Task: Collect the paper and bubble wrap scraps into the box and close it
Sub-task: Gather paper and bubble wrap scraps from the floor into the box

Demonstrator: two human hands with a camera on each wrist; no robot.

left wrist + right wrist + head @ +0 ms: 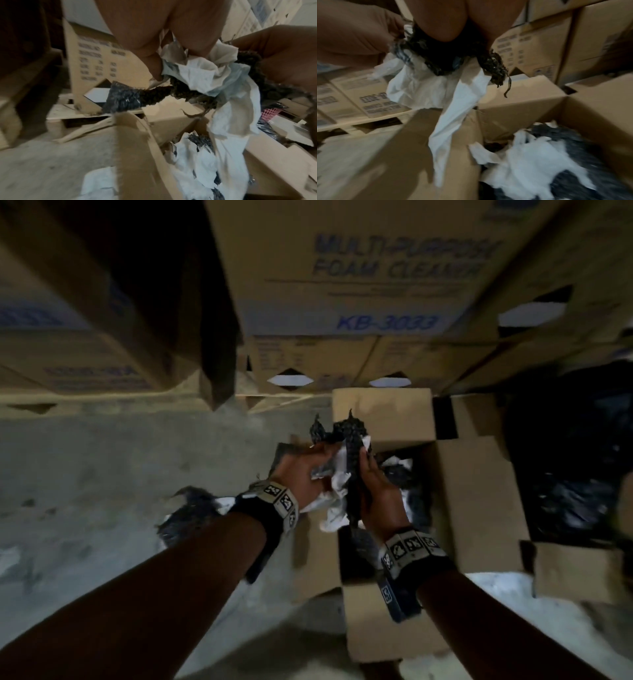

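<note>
A: What is hard to make out here?

B: Plenty. The head view is dim, and both wrist views are blurred. The bundle itself hides most of the fingers of both hands. The left hand point(301, 474) and the right hand point(376, 487) press in from either side of one clump of white paper point(337, 498) and black bubble wrap point(352, 450), fingers curled round it.

A: Where is that clump?

B: In the air, over the near-left corner of the open cardboard box point(479, 494). A long tail of the paper point(453, 119) hangs down past the box's left flap point(412, 148). A strip of the bubble wrap point(137, 96) sticks out to the left of the left thumb.

A: And inside the box?

B: More white paper and dark bubble wrap point(539, 162) already lie there, though the far depth is in shadow and I cannot tell how full it is. All four flaps stand open, the far one point(380, 412) upright.

A: Anything still on the floor?

B: One dark-and-white scrap pile point(191, 511) on the concrete floor point(102, 460), partly hidden behind the left forearm. A pale smudge at the left edge is cut off; I cannot tell what it is.

A: Room to move?

B: Open floor to the left of the box. Stacked foam cleaner cartons point(376, 268) close in behind it, and another open carton with black wrap point(565, 491) sits touching its right flap.
</note>
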